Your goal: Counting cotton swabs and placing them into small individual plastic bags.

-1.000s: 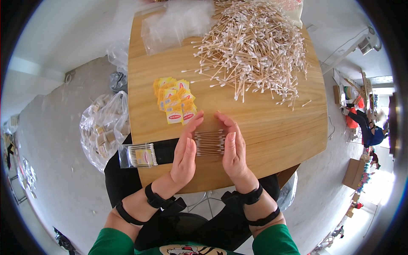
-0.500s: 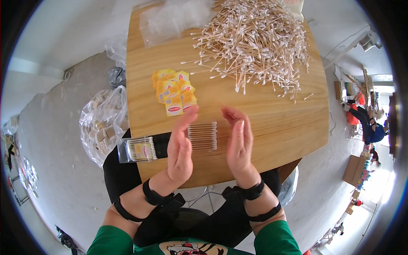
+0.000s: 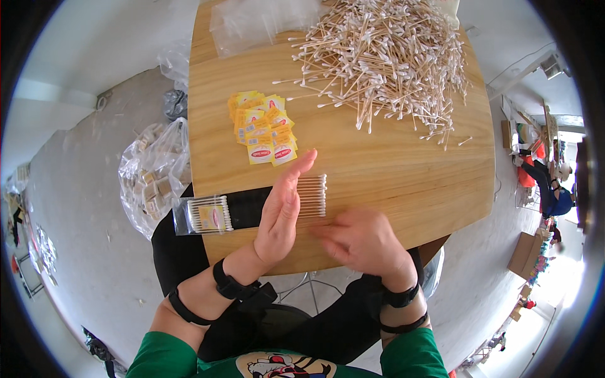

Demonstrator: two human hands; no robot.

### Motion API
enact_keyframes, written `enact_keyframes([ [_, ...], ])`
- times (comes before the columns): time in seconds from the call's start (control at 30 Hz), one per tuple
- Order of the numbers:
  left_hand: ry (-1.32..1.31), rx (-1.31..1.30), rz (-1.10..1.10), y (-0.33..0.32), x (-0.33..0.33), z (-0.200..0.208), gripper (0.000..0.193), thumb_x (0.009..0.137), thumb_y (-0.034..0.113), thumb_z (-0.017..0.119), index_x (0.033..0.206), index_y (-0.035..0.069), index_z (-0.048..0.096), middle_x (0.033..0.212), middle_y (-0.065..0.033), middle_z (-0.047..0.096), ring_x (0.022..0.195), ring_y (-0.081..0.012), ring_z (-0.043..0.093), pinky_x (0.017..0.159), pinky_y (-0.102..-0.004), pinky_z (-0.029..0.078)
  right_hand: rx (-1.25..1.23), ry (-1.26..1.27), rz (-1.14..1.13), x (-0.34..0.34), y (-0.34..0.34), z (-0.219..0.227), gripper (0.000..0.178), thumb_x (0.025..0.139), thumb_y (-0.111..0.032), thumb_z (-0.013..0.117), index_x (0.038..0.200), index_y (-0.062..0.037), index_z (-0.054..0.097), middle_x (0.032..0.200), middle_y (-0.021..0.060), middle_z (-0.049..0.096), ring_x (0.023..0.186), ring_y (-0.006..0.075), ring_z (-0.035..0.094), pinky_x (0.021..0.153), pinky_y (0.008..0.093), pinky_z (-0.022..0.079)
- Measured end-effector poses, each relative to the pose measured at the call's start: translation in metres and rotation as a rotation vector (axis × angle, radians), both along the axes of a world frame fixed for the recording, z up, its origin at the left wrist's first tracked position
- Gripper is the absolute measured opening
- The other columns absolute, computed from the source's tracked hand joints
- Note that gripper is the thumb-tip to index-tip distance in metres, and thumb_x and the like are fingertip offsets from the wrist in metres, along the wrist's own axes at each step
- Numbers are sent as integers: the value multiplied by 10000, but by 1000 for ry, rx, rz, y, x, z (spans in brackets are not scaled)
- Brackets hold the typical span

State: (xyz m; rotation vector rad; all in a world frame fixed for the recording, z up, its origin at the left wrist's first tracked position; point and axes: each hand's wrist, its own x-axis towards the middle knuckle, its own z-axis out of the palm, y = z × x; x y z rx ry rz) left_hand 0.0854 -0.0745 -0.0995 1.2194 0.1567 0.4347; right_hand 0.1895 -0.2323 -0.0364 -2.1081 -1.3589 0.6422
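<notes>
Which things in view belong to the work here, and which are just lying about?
Seemingly in use:
swab row, beside the left hand
swab pile
yellow cards
flat clear bags
filled packet
black strip

Apparently just lying about:
carton
dark bag

workshop | swab heap point(image 3: 391, 63) | yellow cards point(image 3: 261, 129) | grey floor point(image 3: 79, 189) | co-worker point(image 3: 556, 196)

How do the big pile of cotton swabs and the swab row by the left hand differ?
The swab pile is jumbled, its sticks pointing many ways; the swab row lies neatly parallel.
The swab pile is large and heaped; the swab row is small and low.
Both have slim sticks with white tips.
</notes>
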Motion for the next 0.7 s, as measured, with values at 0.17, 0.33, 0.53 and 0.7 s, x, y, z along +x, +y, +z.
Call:
enact_keyframes([
  [0.17,-36,-19,-11,-4,3,-4,528,1127,283,319,1521,-70,332,1615,-193,330,1526,-302,258,1249,-446,146,-369,474,670,-48,-1,0,382,974,-392,611,758,-97,722,662,121,599,730,326,644,638,435,515],
  [0.33,-38,-41,-11,-3,3,-2,526,1128,280,310,1521,-69,329,1616,-194,325,1527,-297,253,1252,-442,139,-167,287,320,-28,-1,6,230,922,-275,672,820,-70,691,865,119,674,815,338,675,679,419,535],
  [0.53,-23,-32,-24,0,1,-2,526,1129,281,305,1522,-68,328,1615,-194,327,1526,-295,256,1254,-429,138,-4,218,-171,14,-14,-3,289,854,-28,671,1118,-117,750,837,106,629,750,310,653,642,396,529],
  [0.7,-36,-27,-27,0,2,0,524,1129,279,305,1524,-65,325,1615,-195,326,1526,-294,256,1253,-426,138,-17,167,-139,12,-14,-5,252,860,-45,679,1086,-120,760,807,92,626,745,296,652,636,392,525],
])
